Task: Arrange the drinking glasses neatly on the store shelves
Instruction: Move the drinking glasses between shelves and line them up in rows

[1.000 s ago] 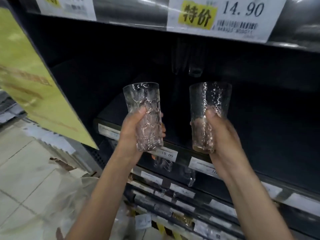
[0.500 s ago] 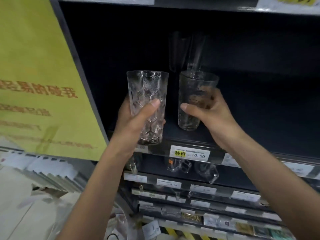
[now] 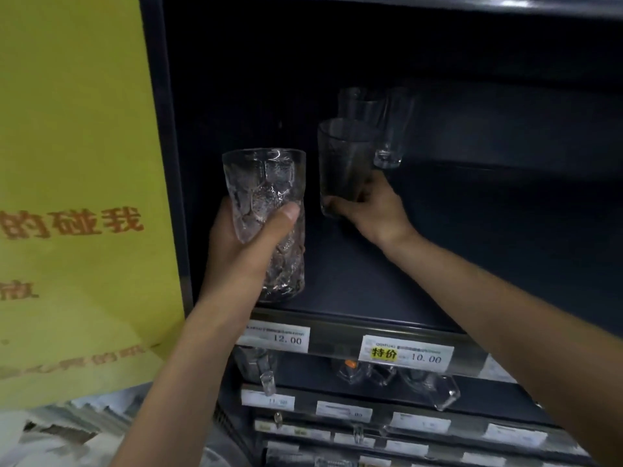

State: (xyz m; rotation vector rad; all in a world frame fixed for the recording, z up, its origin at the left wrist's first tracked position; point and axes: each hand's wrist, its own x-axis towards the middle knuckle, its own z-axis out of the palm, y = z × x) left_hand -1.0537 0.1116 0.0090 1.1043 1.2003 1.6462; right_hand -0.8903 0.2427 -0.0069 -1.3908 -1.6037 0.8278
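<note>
My left hand (image 3: 247,246) grips a tall textured clear glass (image 3: 266,210) upright, just above the front left of the dark shelf (image 3: 364,291). Deeper in the shelf, my right hand (image 3: 374,210) holds a second clear glass (image 3: 344,160) around its base; I cannot tell whether its base touches the shelf. Two more clear glasses stand behind it, one (image 3: 392,129) to its right and one (image 3: 359,104) partly hidden at the back.
A yellow sign (image 3: 74,197) hangs left of the shelf's upright post (image 3: 168,163). Price tags (image 3: 406,353) line the shelf's front rail. Lower shelves hold more glassware (image 3: 431,389). The shelf's right part is dark, with nothing visible on it.
My right hand has carried its glass further back into the shelf, close to the two rear glasses. My left hand with its glass has stayed near the shelf's front. The camera moved closer.
</note>
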